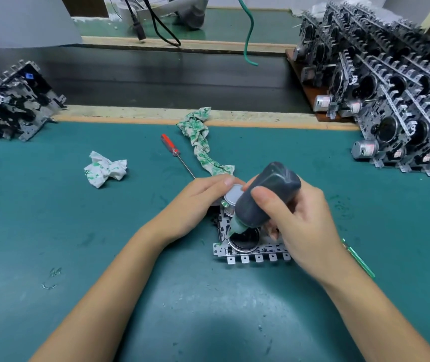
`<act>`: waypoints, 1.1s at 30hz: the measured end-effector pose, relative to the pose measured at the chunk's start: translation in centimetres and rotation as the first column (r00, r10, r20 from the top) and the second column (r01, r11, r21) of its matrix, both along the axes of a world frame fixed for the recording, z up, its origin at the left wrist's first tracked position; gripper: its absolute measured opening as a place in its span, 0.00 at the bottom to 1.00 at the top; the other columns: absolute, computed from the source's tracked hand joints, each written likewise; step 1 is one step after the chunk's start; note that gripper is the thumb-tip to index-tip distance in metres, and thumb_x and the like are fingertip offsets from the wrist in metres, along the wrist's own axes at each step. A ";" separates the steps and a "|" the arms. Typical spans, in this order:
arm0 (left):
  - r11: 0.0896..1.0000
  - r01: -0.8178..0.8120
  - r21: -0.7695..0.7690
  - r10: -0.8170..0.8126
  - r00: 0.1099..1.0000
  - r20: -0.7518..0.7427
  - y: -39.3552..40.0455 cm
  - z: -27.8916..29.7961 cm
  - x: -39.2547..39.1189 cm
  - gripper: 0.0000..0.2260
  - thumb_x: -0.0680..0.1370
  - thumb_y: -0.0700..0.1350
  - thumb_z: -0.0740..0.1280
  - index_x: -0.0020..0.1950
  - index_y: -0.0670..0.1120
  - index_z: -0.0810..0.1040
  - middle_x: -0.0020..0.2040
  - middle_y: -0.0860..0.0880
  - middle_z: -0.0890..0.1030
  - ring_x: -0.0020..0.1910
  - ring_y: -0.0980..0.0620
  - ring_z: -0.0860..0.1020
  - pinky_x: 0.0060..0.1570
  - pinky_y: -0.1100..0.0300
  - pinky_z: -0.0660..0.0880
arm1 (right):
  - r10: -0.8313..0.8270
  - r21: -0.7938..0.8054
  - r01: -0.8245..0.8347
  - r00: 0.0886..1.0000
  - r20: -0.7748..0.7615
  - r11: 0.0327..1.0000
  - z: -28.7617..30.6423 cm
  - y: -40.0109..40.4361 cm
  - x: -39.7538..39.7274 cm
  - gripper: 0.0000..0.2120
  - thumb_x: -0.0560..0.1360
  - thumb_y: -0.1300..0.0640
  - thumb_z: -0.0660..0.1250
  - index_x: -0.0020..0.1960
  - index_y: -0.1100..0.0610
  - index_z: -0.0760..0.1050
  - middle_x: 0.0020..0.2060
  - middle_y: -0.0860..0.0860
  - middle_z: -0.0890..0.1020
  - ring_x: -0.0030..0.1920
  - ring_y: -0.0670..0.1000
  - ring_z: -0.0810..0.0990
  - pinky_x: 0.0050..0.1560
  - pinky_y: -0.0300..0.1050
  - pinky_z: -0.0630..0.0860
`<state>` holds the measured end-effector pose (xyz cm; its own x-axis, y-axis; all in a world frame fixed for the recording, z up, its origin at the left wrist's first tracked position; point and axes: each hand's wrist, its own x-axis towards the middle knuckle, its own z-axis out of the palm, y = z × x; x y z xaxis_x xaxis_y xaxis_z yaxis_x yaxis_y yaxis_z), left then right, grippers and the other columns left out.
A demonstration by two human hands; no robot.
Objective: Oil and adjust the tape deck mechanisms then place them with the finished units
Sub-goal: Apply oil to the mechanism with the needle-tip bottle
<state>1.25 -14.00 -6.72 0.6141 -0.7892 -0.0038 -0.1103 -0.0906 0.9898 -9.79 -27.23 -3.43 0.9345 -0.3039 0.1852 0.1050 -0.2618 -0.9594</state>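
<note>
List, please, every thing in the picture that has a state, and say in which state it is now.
Oil bottle: tilted, nozzle down on the mechanism, gripped by right hand.
Mechanism: flat on mat, steadied by left hand.
Red screwdriver: lying unused.
Green tool: lying unused.
Twisted cloth: stained green.
Crumpled paper: stained green.
Stacked units: piled at right.

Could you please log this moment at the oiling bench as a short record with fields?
left hand: left hand grips the mechanism's silver motor
right hand: right hand holds the dark oil bottle, nozzle down at the flywheel
workpiece: tape deck mechanism flat on the green mat
idle tools: red screwdriver; green screwdriver
wipes: twisted cloth; crumpled cloth
stacks: large stack right; small group left
</note>
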 end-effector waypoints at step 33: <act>0.975 -0.223 0.016 0.208 0.929 0.305 -0.1 0.2 -0.9 0.17 0.74 0.61 0.58 0.48 0.51 0.79 0.44 0.51 0.80 0.45 0.50 0.76 0.45 0.65 0.70 | -0.333 0.835 0.236 0.940 -0.068 0.497 2.0 -5.0 0.7 0.14 0.73 0.45 0.65 0.43 0.57 0.72 0.33 0.50 0.72 0.25 0.42 0.66 0.23 0.33 0.66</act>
<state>0.36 -14.05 -6.54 0.7481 -0.6410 0.1716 -0.3736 -0.1932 0.9072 -9.13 -32.27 -1.48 0.7616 -0.6109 -0.2163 0.2715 0.6038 -0.7495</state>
